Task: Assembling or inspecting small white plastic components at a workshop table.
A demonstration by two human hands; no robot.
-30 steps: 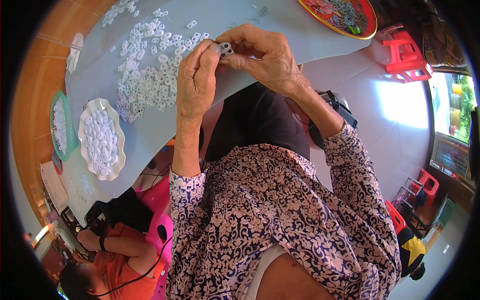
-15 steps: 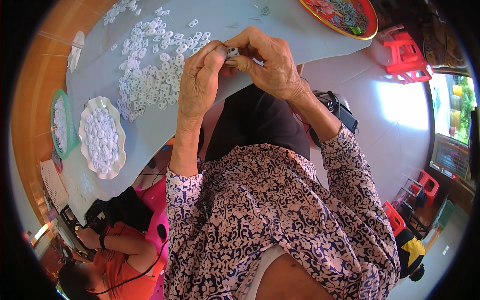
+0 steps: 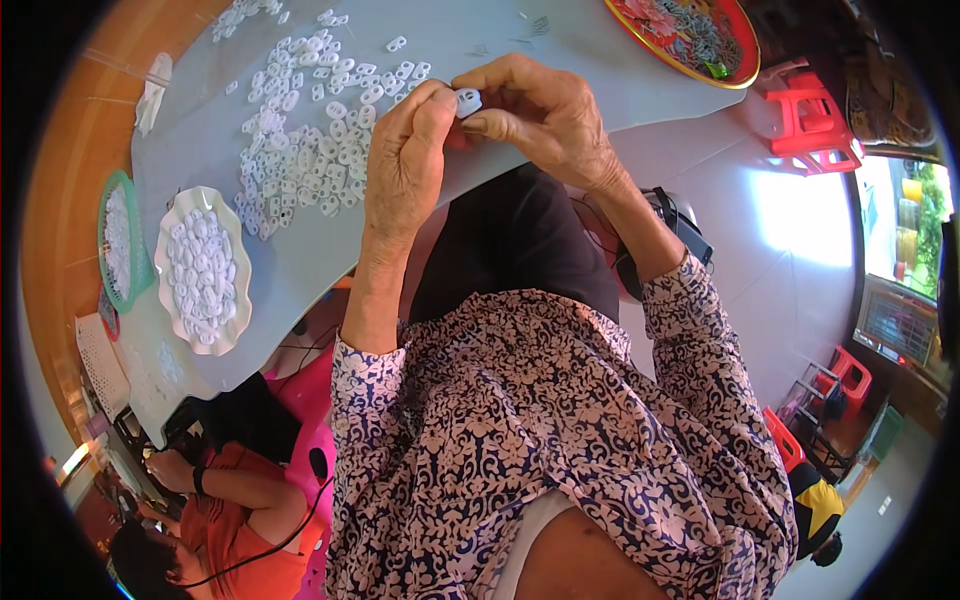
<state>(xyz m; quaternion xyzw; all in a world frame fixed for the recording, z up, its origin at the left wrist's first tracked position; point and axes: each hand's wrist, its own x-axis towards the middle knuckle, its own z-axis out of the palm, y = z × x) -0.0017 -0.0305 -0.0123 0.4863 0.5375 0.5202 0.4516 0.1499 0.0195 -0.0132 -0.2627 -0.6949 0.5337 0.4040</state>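
Together, left hand [image 3: 405, 165] and right hand [image 3: 545, 115] pinch one small white piece [image 3: 468, 101] — above table [image 3: 300, 250].

A small white piece [image 3: 468, 100] is pinched in the fingers [image 3: 440, 105]. White pieces [image 3: 300, 130] are scattered over the pale grey surface [image 3: 300, 260] — more are heaped in a cream scalloped dish [image 3: 172, 225] and a green basket [image 3: 106, 205]. A dark blue blouse [image 3: 560, 440] is patterned with pale pink florals — a red, flower-printed tray [image 3: 650, 25] and red stools [image 3: 805, 110] are seen.
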